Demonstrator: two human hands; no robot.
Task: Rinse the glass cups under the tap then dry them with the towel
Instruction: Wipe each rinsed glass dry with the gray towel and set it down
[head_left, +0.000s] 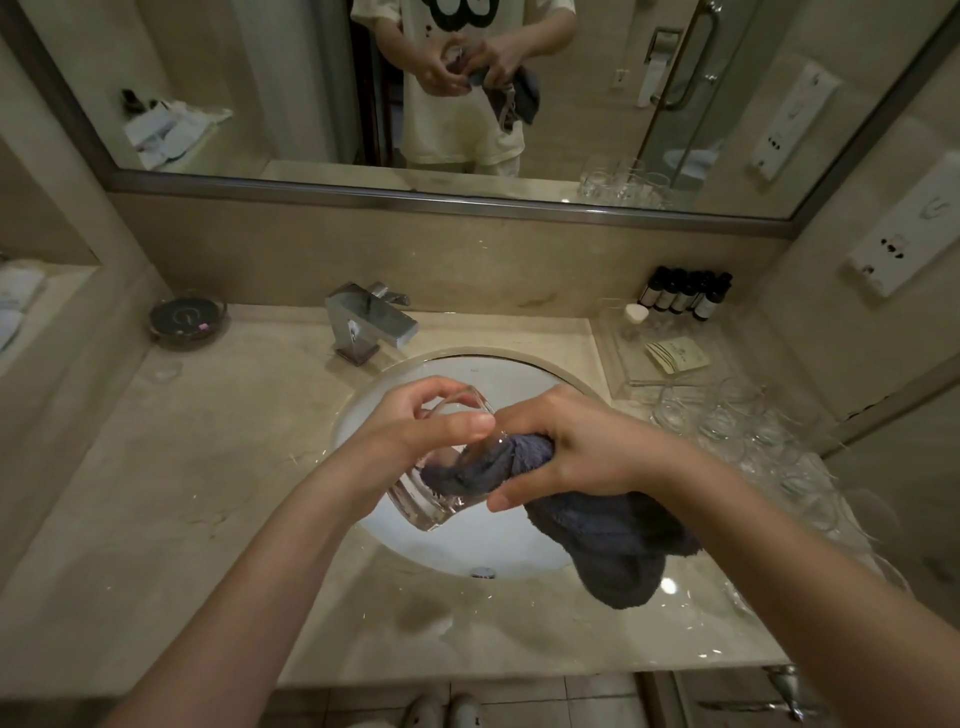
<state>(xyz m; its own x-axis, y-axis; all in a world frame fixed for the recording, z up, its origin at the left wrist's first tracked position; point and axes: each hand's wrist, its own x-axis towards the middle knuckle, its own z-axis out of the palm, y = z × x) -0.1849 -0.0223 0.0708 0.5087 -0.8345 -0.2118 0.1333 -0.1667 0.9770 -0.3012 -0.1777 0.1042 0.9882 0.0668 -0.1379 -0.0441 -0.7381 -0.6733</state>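
Note:
My left hand (415, 431) grips a clear glass cup (431, 499), tilted on its side above the white sink (493, 374). My right hand (582, 447) holds a dark grey towel (618, 551) and pushes a bunched part of it into the cup's mouth. The rest of the towel hangs down below my right wrist. Several more glass cups (737, 426) stand on the counter to the right of the sink. The chrome tap (371, 322) stands behind the sink at its left, and no water is visible coming from it.
A dark round dish (188, 318) sits on the counter at the far left. Small dark bottles (685, 293) and a clear tray with packets (675, 356) are at the back right. A wide mirror (311, 104) runs along the wall above the marble counter (208, 493).

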